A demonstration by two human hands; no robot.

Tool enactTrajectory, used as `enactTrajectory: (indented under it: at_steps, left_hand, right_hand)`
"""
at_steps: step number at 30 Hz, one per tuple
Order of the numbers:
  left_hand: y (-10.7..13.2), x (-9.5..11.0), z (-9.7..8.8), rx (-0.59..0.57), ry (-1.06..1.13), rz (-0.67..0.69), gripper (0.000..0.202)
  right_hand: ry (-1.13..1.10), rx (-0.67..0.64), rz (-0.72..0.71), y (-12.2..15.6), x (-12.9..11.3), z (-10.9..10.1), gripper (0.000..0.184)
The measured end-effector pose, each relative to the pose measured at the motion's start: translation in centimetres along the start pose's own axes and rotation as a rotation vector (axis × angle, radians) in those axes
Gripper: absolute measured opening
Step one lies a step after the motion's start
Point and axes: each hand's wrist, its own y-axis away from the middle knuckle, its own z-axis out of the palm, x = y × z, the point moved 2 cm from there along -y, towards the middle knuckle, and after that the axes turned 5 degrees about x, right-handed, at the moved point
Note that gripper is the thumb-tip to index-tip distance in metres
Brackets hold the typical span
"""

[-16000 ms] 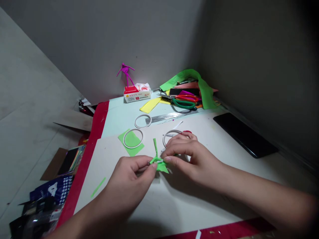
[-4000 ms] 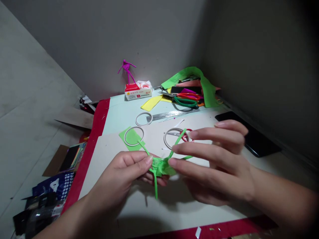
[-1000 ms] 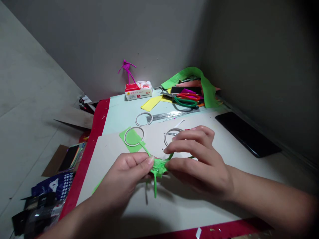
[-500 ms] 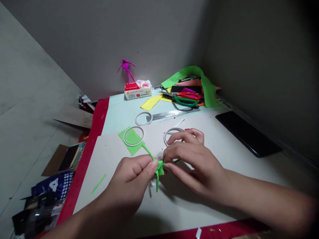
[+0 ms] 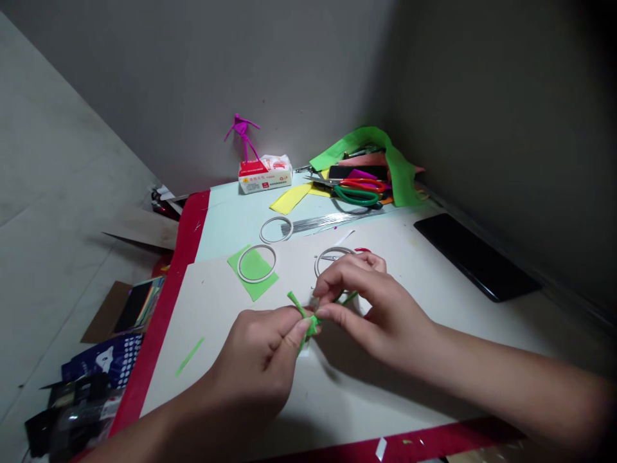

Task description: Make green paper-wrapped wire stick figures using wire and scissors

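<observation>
Between both hands is a small green paper-wrapped figure [image 5: 313, 325] with thin stick-like limbs. My left hand [image 5: 270, 350] pinches its body between thumb and forefinger; one limb sticks up past the fingers. My right hand [image 5: 371, 302] is closed, thumb and fingertips pinching the figure's right side, where another limb shows under the fingers. Much of the figure is hidden by the fingers. Beyond the left hand, a tape ring [image 5: 257, 281] lies over a green paper piece [image 5: 253, 293]. A second tape ring [image 5: 321, 257] is partly behind my right hand.
A magenta stick figure [image 5: 241, 132] stands on a small white-and-red box [image 5: 265, 182] by the wall. Green-handled scissors [image 5: 357, 195], papers and wires [image 5: 318, 222] lie at the back. A black phone [image 5: 475, 257] is at right, a green strip [image 5: 190, 357] at left.
The green figure has turned in my fingers; its lower limb, which hung down, is now mostly hidden. My right hand's fingers have drawn in closer around it.
</observation>
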Motion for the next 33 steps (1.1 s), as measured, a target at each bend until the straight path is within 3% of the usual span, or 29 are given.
enactTrajectory:
  at_steps: [9, 11, 17, 25, 33]
  left_hand:
    - [-0.1, 0.1, 0.1, -0.011, -0.034, 0.006, 0.029]
    - [-0.2, 0.1, 0.1, -0.022, 0.028, -0.060, 0.029]
    - [-0.6, -0.1, 0.3, -0.062, 0.396, -0.339, 0.030]
    - [-0.6, -0.2, 0.5, -0.080, 0.510, -0.380, 0.027]
    - [-0.5, -0.6, 0.6, -0.062, 0.490, -0.394, 0.028]
  right_hand:
    - [0.021, 0.013, -0.046, 0.1, -0.1, 0.2, 0.015]
    - [0.045, 0.040, -0.083, 0.2, -0.2, 0.1, 0.014]
    - [0.201, 0.149, -0.383, 0.6, -1.0, -0.6, 0.014]
    - [0.118, 0.087, -0.224, 0.6, -0.8, -0.2, 0.022]
    - [0.096, 0.076, -0.201, 0.6, -0.6, 0.2, 0.021]
